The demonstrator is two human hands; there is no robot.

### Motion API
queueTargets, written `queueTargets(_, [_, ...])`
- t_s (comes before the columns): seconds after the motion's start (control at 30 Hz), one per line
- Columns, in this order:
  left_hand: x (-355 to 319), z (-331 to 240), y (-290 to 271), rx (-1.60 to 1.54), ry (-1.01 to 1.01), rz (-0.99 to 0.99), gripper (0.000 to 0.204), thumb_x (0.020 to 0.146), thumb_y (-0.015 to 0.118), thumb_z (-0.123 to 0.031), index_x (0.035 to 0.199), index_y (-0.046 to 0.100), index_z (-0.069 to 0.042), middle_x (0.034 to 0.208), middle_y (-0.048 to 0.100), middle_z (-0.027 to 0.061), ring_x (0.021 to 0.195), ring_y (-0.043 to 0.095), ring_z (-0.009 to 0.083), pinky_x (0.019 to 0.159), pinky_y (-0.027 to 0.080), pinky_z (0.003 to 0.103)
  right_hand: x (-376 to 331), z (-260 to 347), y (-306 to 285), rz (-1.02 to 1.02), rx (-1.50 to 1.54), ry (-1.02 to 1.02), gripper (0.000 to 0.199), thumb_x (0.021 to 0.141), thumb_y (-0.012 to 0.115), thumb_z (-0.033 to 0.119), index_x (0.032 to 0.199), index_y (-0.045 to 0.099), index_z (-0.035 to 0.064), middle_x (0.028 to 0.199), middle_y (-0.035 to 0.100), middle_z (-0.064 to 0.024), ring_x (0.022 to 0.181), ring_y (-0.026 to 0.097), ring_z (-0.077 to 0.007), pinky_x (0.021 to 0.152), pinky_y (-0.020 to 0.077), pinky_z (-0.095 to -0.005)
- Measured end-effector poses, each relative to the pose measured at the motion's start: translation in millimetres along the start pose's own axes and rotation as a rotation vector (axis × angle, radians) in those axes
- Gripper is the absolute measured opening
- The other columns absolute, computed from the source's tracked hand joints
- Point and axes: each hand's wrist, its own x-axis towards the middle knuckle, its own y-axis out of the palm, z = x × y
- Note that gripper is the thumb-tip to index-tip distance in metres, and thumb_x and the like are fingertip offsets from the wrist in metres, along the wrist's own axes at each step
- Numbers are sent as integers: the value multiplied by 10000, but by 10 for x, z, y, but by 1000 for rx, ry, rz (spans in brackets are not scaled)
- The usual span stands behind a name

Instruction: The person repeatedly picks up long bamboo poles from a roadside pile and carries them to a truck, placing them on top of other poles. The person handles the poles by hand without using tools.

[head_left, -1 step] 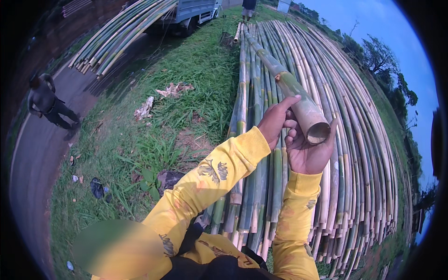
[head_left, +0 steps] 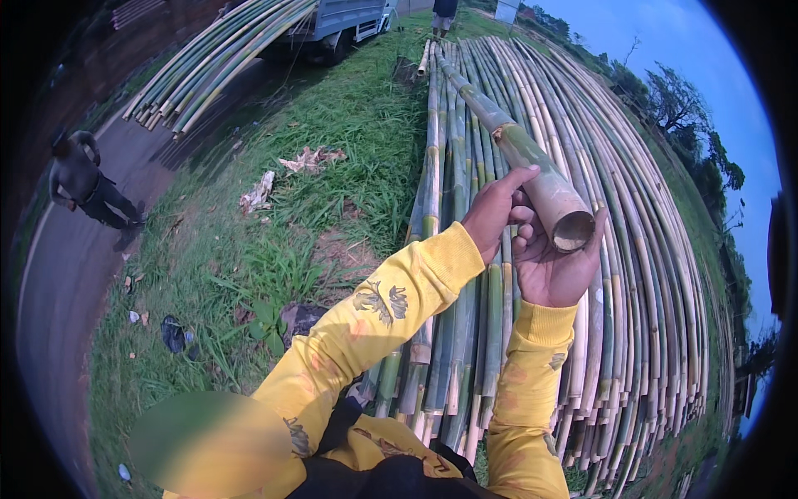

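Note:
A thick bamboo pole (head_left: 532, 158), green and grey with a brown node ring, lies raised at its near end, which shows a round hollow cut. My left hand (head_left: 497, 212) grips it from the left side, thumb along its top, the other fingers curled beneath. My right hand (head_left: 555, 264) cups the underside close to the cut end, fingers bent up around it; some of them are hidden behind the pole. Below both hands spreads a long stack of bamboo poles (head_left: 615, 274), green to pale tan, their near ends uneven. The held pole's far end reaches toward the stack's far end.
Grass (head_left: 366, 125) borders the stack on the left, with scraps of litter (head_left: 258, 191) in it. Beyond runs a road (head_left: 62, 249), where a person (head_left: 91, 179) stands. A truck (head_left: 345, 21) carries more bamboo poles (head_left: 220, 62). Another person (head_left: 443, 15) stands past the stack's far end.
The near end of the pole has shifted slightly to the right, and both my hands have moved with it, keeping their grip.

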Motion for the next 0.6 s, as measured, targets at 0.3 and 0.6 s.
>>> queueTargets(0.3, [7, -170, -264, 159, 182, 58, 415, 979, 484, -411, 1198, 579, -71, 1024, 627, 30, 913, 595, 133, 821, 462, 290, 465, 225, 129, 266, 172, 10, 746, 972, 484, 464, 1358, 299, -147, 1196, 486, -428, 849, 676, -310, 763, 598, -363])
queueTargets(0.6, [-447, -127, -769, 331, 199, -32, 496, 954, 528, -430, 1238, 542, -23, 1005, 659, 116, 868, 656, 176, 839, 450, 304, 685, 201, 484, 232, 237, -100, 779, 947, 569, 396, 1369, 236, -167, 1342, 267, -485, 966, 639, -332, 844, 582, -356])
